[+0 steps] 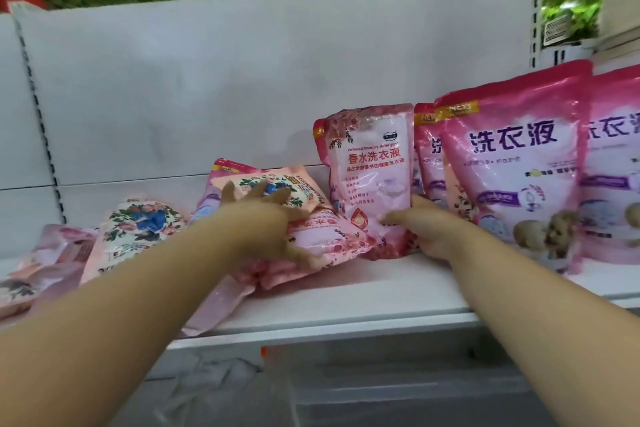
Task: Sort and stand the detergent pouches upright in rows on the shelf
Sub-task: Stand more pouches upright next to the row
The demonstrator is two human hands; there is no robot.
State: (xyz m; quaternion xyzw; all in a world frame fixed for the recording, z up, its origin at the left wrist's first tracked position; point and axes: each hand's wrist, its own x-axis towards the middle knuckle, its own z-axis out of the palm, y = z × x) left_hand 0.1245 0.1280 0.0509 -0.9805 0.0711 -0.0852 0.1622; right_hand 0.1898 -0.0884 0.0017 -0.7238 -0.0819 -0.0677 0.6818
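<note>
Your right hand (420,230) grips the standing pouch (369,170); your left hand (266,218) lies flat, fingers spread, on the fallen pile (311,246). Let go early and that soft pouch may topple left.

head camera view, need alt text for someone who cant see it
A person's right hand holds a pink pouch upright on a white shelf beside standing pouches, while the left hand rests on a pile of flat pouches.
</note>
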